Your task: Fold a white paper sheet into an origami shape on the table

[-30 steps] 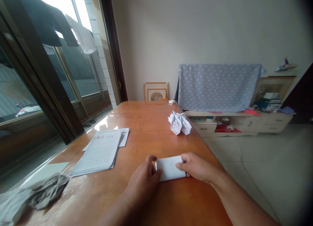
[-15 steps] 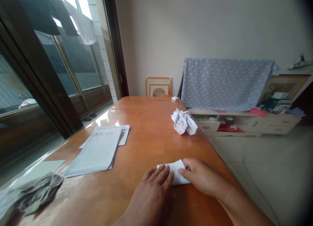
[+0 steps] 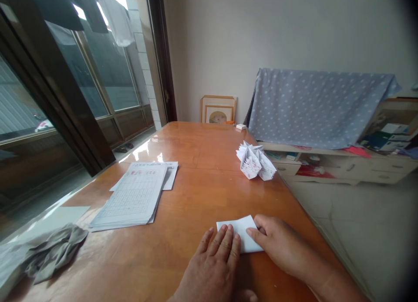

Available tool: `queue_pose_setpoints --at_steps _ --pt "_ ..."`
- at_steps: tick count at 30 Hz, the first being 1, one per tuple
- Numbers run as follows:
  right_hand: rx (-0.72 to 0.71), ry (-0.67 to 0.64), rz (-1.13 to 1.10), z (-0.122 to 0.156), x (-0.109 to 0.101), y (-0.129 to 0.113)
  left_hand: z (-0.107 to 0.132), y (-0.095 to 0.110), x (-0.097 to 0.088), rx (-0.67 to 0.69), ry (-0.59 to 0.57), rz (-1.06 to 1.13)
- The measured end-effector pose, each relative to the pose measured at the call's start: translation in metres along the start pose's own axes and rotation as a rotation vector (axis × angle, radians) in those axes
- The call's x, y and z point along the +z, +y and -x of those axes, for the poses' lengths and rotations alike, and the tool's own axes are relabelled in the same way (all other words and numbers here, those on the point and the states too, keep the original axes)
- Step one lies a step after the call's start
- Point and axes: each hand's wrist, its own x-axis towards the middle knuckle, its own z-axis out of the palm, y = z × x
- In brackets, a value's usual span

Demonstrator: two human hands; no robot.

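Note:
A small folded sheet of white paper (image 3: pixel 243 229) lies on the wooden table near its front. My left hand (image 3: pixel 215 260) rests on the paper's left part, fingers stretched out flat, thumb low by the bottom edge of the view. At the paper's right edge, my right hand (image 3: pixel 277 241) pinches it between thumb and curled fingers. Farther back on the right stand folded paper pieces (image 3: pixel 254 160), fanned in pointed layers. To the left is a stack of printed sheets (image 3: pixel 130 197) with grid lines and red marks.
A crumpled grey cloth (image 3: pixel 55 252) lies at the table's (image 3: pixel 146 258) left front beside a pale sheet (image 3: pixel 68 215). A small white box (image 3: pixel 241 127) sits at the far end. The table's right edge runs close past my right hand. A low cabinet (image 3: pixel 342 167) stands beyond.
The camera view has shifted, so everything sits a little farther right. My left hand still presses flat and my right hand keeps its pinch on the paper.

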Motion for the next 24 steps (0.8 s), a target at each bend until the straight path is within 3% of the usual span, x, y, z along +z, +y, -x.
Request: queue_pose_setpoints --at_steps 24 --pt "0.000 0.009 0.031 -0.0020 0.0060 0.0036 0.0022 -0.0017 0.0067 -0.036 -0.008 0.057"
